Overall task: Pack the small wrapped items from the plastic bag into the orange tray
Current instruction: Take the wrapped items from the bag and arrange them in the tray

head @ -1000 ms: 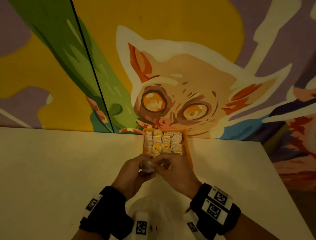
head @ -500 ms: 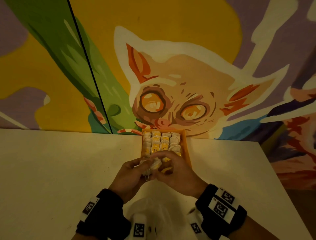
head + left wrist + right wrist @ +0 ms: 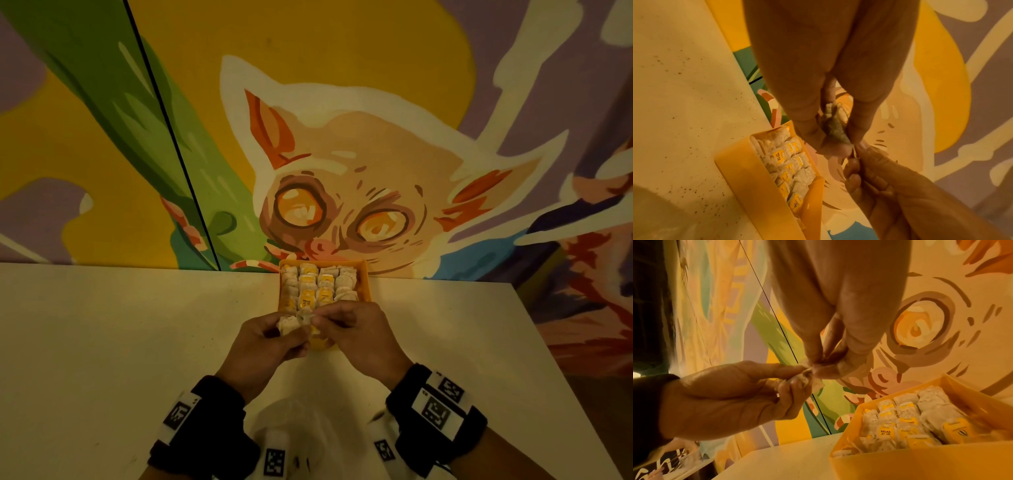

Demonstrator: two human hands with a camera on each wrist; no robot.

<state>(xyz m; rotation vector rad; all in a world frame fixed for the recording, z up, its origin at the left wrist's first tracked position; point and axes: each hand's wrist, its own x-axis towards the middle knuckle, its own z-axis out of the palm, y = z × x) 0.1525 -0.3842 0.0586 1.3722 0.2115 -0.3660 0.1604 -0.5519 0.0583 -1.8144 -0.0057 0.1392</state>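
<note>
The orange tray point(image 3: 365, 284) stands against the painted wall, packed with several small white wrapped items bearing yellow tags point(image 3: 322, 287). Just in front of it, above its near end, both hands meet on one small wrapped item point(image 3: 287, 323). My left hand point(image 3: 270, 339) pinches the item point(image 3: 835, 128) between thumb and fingers. My right hand point(image 3: 349, 329) pinches its twisted end point(image 3: 807, 370) with thumb and fingertips. The tray point(image 3: 748, 175) and its filled rows also show in both wrist views point(image 3: 900, 423). The plastic bag point(image 3: 301, 425) lies crumpled between my wrists.
The cream table point(image 3: 102, 342) ends at a right edge point(image 3: 548, 359) beyond my right wrist. A mural wall point(image 3: 342, 154) rises directly behind the tray.
Both hands have stayed together over the tray's near end, working the wrapped item between their fingertips. The head view has shifted slightly.
</note>
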